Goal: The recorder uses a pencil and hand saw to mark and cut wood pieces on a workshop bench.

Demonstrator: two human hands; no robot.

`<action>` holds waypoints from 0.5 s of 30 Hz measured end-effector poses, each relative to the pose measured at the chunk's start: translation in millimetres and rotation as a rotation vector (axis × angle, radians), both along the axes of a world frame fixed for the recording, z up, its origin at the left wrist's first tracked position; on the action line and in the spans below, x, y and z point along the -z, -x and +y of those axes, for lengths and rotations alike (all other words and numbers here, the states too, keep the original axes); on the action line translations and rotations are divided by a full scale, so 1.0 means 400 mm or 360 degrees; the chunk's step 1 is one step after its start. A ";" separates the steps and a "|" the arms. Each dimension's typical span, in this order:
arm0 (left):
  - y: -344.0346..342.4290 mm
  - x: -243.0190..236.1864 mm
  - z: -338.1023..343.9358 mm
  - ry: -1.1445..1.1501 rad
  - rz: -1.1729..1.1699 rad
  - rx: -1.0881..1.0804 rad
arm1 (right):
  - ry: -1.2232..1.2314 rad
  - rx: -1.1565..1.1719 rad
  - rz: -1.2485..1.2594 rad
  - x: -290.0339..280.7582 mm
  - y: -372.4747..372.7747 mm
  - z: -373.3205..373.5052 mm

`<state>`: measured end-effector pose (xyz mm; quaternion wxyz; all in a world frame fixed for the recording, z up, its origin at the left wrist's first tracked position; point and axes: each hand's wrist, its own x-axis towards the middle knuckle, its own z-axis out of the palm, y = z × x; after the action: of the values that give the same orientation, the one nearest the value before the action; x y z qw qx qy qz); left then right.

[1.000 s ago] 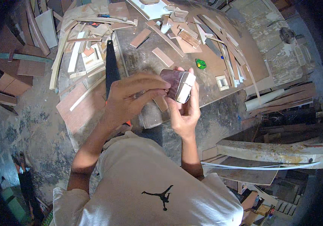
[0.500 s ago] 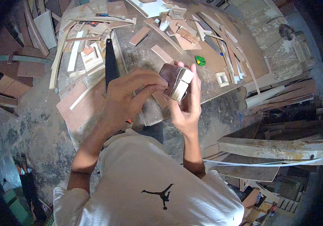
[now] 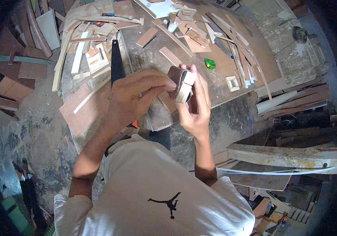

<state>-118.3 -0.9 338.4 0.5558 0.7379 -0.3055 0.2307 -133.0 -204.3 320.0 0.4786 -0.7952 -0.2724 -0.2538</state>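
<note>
My right hand (image 3: pixel 195 116) grips a small pale wooden block (image 3: pixel 186 85) wrapped in dark brown sheet, apparently sandpaper, with its pale face turned up. At its left side, the fingertips of my left hand (image 3: pixel 139 94) pinch the brown wrap (image 3: pixel 176 74). Both hands are held over the worktable's near part. A black hand saw (image 3: pixel 117 59) lies behind my left hand, its orange handle (image 3: pixel 133 124) partly hidden. A green tape measure (image 3: pixel 210 63) rests beyond my right hand, near several loose short boards (image 3: pixel 146 36).
Wood strips and offcuts (image 3: pixel 89 51) crowd the worktable (image 3: pixel 137 55) at left, with more strips (image 3: pixel 235 43) and a white cup (image 3: pixel 172 25) toward the back and right. Stacked boards (image 3: pixel 26 63) stand at far left; a long timber (image 3: pixel 278 153) lies at lower right.
The block has tilted further onto its edge and moved slightly up and left, showing less of the brown wrap. Both hands stay on it, shifting with it.
</note>
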 end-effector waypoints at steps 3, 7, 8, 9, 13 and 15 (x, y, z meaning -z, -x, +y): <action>-0.005 0.005 -0.002 0.0009 0.0049 0.0035 | 0.0085 0.0022 -0.0120 -0.038 0.019 0.004; -0.004 0.004 -0.007 0.0037 -0.0006 0.0018 | 0.0111 0.0030 -0.0086 -0.017 0.002 0.000; -0.006 0.011 -0.008 0.0027 -0.0003 0.0008 | 0.0115 0.0024 -0.0038 -0.010 -0.004 0.000; -0.009 0.013 -0.010 0.0023 -0.0002 -0.0004 | 0.0073 -0.0001 -0.0056 -0.019 0.004 0.002; 0.000 -0.011 -0.017 0.0084 0.0107 0.0055 | 0.0125 0.0058 -0.0093 -0.030 0.013 0.000; -0.002 -0.018 -0.017 0.0031 0.0090 -0.0009 | 0.0198 0.0084 -0.0034 -0.013 -0.011 -0.004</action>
<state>-117.7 -7.6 345.6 0.5708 0.7395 -0.2853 0.2142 -128.5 -205.9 325.0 0.4184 -0.8276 -0.2716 -0.2573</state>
